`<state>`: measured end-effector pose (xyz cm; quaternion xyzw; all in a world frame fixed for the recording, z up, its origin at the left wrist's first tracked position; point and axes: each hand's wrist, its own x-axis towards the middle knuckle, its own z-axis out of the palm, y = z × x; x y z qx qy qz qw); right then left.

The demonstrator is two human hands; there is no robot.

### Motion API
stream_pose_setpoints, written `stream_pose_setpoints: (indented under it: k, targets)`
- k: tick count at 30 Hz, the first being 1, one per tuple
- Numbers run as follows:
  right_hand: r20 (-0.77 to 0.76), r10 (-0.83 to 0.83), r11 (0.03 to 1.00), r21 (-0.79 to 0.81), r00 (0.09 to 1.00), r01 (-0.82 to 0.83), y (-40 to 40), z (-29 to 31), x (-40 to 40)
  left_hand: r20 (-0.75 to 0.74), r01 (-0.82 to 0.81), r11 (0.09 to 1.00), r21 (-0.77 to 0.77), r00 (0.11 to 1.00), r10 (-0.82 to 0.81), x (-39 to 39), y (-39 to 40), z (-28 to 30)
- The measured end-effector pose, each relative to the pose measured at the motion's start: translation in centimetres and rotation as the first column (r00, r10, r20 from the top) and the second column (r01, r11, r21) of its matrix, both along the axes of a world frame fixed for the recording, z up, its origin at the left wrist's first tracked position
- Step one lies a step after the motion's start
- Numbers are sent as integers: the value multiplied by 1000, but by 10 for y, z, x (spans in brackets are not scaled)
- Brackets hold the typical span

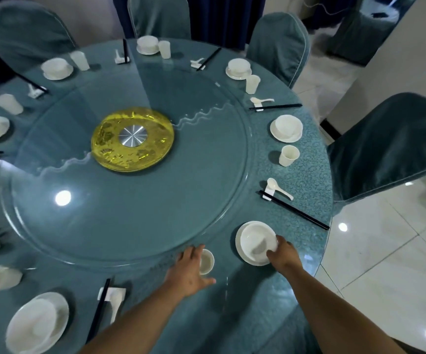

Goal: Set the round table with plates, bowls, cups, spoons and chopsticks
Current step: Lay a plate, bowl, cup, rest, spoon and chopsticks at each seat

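Observation:
A round table (296, 180) under a teal cloth carries white place settings around its rim. Near the front edge a white bowl (256, 241) sits on a white plate (242, 254). My right hand (283, 254) grips the bowl's near rim. Left of it stands a white cup (206, 261), and my left hand (188, 272) curls around its side. Between these and the setting to the right lie black chopsticks (296, 212) and a white spoon (279, 188) on a white rest.
A glass turntable (130, 200) with a gold and silver hub (132, 137) fills the table's middle. Several teal-covered chairs (385, 149) ring the table. Another setting with plate (61, 310), chopsticks (98, 312) and spoon lies at the front left. A glossy tiled floor (385, 264) is on the right.

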<state>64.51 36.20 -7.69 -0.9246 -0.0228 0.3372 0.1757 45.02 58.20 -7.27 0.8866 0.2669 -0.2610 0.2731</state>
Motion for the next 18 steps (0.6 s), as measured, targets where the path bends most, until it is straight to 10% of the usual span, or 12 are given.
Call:
stream_pose_setpoints:
  k: [18]
  targets:
    - [-61, -132, 989, 55, 989, 136, -14, 7, -20, 30, 35, 997, 67, 999, -37, 35, -27, 0]
